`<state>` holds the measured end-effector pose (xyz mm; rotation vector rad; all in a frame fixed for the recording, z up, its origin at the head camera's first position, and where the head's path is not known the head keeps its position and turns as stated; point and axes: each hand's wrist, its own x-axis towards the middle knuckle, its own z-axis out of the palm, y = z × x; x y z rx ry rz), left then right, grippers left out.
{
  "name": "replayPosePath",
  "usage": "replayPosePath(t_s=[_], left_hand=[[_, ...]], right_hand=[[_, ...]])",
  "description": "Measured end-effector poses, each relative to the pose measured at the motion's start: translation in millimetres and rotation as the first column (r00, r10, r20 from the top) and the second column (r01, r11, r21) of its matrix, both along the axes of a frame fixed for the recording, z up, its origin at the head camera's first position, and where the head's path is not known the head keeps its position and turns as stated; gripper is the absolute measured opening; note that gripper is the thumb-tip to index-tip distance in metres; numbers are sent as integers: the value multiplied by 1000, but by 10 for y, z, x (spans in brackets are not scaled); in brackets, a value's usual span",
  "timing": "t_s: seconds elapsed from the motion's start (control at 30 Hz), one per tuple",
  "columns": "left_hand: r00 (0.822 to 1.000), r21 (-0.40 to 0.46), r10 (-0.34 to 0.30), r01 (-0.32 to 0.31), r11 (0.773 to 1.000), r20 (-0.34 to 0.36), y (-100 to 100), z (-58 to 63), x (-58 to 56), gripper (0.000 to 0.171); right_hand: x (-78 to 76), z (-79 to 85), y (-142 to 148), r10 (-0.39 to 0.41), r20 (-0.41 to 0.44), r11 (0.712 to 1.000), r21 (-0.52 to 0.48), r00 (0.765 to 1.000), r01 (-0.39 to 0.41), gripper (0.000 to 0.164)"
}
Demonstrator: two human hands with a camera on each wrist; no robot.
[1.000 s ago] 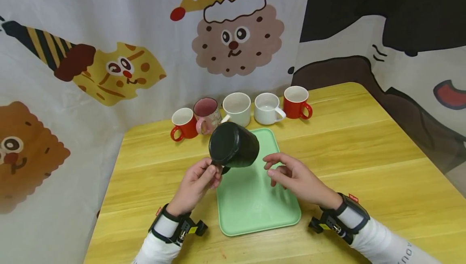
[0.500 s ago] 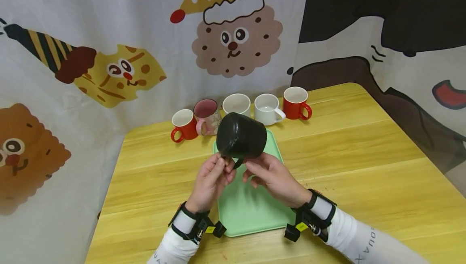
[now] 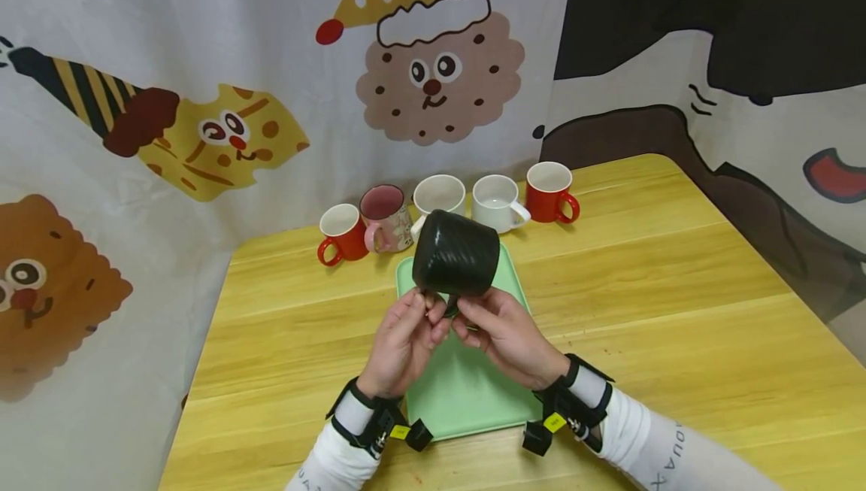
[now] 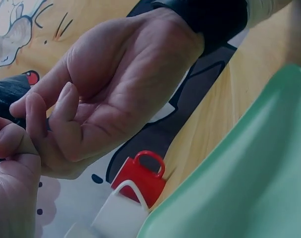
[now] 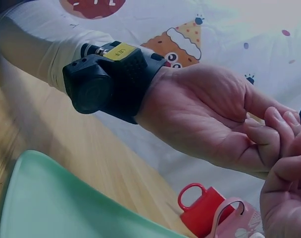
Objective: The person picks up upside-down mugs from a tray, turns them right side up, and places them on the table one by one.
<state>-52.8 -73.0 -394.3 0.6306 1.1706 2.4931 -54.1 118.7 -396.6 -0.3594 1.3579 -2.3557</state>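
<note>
A black mug [image 3: 456, 254] with a ribbed side is held tilted on its side above the green tray [image 3: 473, 393], its handle pointing down toward me. My left hand [image 3: 404, 337] pinches the handle between thumb and fingers. My right hand [image 3: 504, 333] grips the mug from the other side of the handle, thumb against its lower edge. In the left wrist view the mug [image 4: 7, 96] shows only in part at the left edge, beside the right hand [image 4: 106, 94]. The left hand [image 5: 205, 119] appears palm-side in the right wrist view, fingertips close to the right hand [image 5: 286, 193].
Along the table's back edge stand a red mug [image 3: 346, 235], a pink mug [image 3: 392, 224], a cream mug [image 3: 440, 194], a white mug [image 3: 492, 209] and another red mug [image 3: 544, 201]. A cartoon-printed cloth [image 3: 284, 40] hangs behind the wooden table [image 3: 649, 295].
The right hand has come in from the right and taken hold of the mug. The left hand has moved right with it, and the mug has turned so its ribbed side faces me.
</note>
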Motion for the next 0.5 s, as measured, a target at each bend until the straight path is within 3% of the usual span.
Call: replayPosePath(t_s=[0.27,0.5], left_hand=[[999,-21,-37,37,999,4,24,15,-7,30],[997,-185,74,-71,980,9,50,6,-8,26]], right_hand=[[2,-77,18,18,-59,999,-50,998,-21,16],[4,-89,34,-4,-139,996,-86,990,-8,17]])
